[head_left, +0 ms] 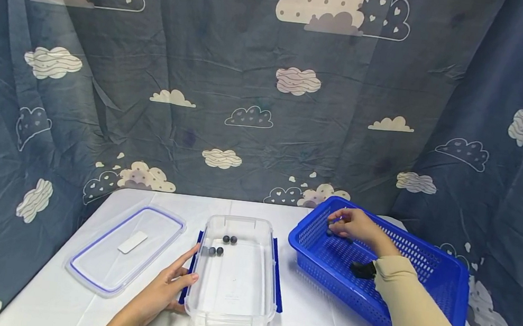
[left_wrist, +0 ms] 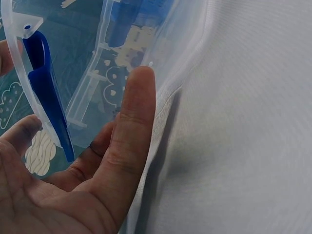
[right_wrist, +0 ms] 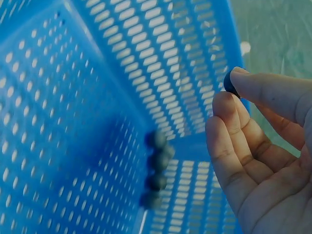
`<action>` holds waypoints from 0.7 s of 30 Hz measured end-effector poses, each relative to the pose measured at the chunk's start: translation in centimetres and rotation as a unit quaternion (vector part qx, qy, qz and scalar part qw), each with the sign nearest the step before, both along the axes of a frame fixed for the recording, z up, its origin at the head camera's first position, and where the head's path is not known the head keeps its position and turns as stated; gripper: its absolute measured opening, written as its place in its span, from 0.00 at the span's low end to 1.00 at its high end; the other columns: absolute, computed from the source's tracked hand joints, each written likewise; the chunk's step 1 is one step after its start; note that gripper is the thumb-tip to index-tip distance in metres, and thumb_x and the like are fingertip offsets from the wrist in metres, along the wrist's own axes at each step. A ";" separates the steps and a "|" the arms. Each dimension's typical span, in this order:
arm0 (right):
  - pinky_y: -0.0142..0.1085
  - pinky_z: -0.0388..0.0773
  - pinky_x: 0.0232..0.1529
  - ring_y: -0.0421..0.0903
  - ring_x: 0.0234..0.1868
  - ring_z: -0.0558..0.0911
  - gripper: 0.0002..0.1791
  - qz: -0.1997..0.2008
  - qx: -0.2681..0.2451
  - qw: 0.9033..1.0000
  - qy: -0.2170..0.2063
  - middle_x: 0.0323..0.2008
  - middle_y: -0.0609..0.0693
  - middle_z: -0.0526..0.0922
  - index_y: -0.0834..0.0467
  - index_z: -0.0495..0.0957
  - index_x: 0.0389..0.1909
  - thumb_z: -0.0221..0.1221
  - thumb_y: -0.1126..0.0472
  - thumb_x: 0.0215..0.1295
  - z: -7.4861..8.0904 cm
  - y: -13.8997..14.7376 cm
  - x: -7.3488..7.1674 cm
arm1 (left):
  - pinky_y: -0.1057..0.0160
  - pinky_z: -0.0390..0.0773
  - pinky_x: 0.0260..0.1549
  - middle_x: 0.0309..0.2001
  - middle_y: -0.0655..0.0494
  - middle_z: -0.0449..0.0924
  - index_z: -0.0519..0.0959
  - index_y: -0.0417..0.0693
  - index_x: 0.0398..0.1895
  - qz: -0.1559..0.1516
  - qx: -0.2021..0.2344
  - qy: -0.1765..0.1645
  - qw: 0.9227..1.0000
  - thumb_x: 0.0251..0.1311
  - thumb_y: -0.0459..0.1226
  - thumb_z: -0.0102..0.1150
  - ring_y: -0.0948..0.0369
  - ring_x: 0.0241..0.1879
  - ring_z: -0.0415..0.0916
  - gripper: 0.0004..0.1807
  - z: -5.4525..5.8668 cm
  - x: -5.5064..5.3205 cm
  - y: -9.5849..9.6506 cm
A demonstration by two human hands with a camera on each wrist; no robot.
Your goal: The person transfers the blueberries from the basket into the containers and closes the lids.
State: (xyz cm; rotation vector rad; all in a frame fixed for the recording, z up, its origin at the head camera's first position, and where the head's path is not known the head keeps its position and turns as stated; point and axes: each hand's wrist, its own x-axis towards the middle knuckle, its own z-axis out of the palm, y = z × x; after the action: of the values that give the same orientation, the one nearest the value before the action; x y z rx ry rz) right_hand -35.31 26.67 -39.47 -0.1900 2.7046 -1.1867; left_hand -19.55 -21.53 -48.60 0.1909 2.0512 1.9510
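My left hand rests with fairly straight fingers along the left side of a clear plastic box, around its blue side latch. Inside the box, toward its far left, lie several small dark balls. Over the far left end of a blue perforated basket, my right hand pinches one small dark ball between thumb and forefinger. More dark balls sit in a row at the basket's corner below the hand, blurred in the right wrist view.
A clear lid with a blue seal lies flat left of the box, a white label on it. White cloth covers the table. A cloud-printed curtain stands behind and at both sides.
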 end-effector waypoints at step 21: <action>0.38 0.91 0.47 0.47 0.44 0.86 0.17 0.111 -0.043 0.991 0.059 0.44 0.60 0.88 0.67 0.82 0.58 0.66 0.64 0.74 2.3 -7.1 1.2 | 0.37 0.92 0.47 0.66 0.27 0.61 0.48 0.70 0.89 -0.002 0.005 -0.003 1.000 0.80 0.44 0.56 0.40 0.58 0.78 0.42 -0.1 -0.1 0.0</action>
State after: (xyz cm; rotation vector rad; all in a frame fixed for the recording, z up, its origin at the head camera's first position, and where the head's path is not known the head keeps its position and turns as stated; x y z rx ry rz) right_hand -34.12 19.59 -37.16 -0.5758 2.6449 -1.2606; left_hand -19.60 -21.55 -48.71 0.1913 2.0364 1.9588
